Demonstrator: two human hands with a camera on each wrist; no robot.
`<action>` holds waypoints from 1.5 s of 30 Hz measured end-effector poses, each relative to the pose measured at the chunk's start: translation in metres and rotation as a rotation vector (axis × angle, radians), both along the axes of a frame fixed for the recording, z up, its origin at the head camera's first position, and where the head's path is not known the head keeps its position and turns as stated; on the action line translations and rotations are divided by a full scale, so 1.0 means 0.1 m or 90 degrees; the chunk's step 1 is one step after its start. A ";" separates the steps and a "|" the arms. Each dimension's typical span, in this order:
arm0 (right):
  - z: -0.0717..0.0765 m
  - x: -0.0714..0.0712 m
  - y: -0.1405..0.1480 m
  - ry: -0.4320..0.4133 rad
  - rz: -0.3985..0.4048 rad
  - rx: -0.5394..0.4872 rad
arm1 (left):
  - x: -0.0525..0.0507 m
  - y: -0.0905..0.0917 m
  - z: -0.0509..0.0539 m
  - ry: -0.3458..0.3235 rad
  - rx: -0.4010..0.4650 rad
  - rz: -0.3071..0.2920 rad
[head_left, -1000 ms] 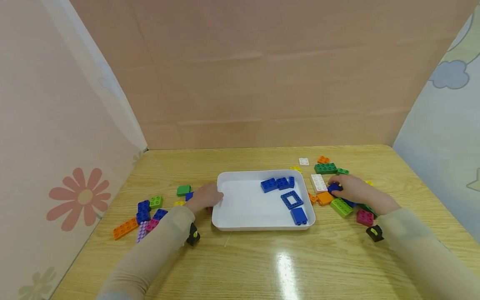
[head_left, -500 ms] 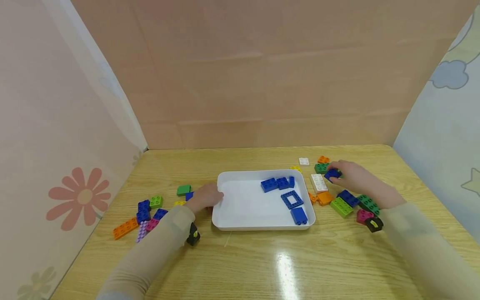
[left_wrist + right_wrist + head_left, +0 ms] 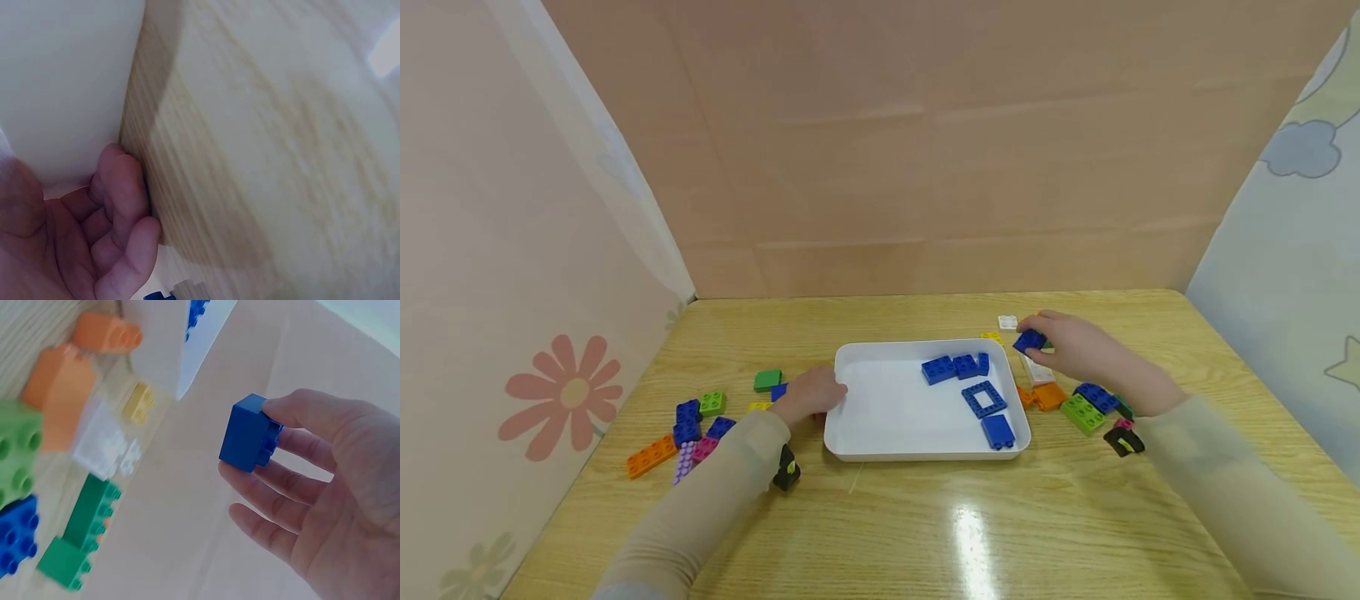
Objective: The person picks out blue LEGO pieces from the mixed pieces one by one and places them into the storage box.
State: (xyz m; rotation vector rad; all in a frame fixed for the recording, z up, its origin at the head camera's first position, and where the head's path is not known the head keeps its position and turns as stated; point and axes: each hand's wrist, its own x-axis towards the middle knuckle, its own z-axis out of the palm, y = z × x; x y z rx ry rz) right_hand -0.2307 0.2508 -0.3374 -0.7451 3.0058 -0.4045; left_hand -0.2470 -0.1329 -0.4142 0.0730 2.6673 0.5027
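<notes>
My right hand (image 3: 1078, 348) pinches a blue toy brick (image 3: 242, 439) between thumb and fingers, raised above the table near the far right corner of the white tray (image 3: 880, 412). In the right wrist view the studs of this brick face the palm. Several blue bricks (image 3: 937, 370) lie in the right part of the tray, along with a blue square frame piece (image 3: 984, 400). My left hand (image 3: 808, 393) grips the tray's left wall, thumb over the rim; the left wrist view shows its fingers (image 3: 128, 187) curled against the outside.
Right of the tray lie loose bricks: lime green (image 3: 1082, 414), orange (image 3: 1049, 397), blue (image 3: 1096, 397) and white (image 3: 1040, 372). Left of it are more, including an orange one (image 3: 651, 456) and a lilac one (image 3: 684, 462). A paper-covered wall (image 3: 925, 208) stands behind the table.
My right hand has lifted the blue brick from the right-hand pile and carried it left toward the tray. My left hand and the tray have stayed in place.
</notes>
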 end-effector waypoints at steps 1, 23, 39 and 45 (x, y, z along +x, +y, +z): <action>0.01 0.01 -0.04 0.004 0.006 0.003 | 0.00 0.00 0.00 0.000 -0.001 0.000; -0.06 0.06 -0.84 0.030 0.188 0.076 | 0.03 0.01 0.00 0.026 0.010 -0.011; -0.40 0.03 -1.03 -0.060 0.211 0.170 | 0.04 0.02 0.00 0.013 0.013 0.003; -0.42 0.00 -1.03 -0.070 0.204 0.185 | 0.04 0.02 0.02 0.014 0.011 0.000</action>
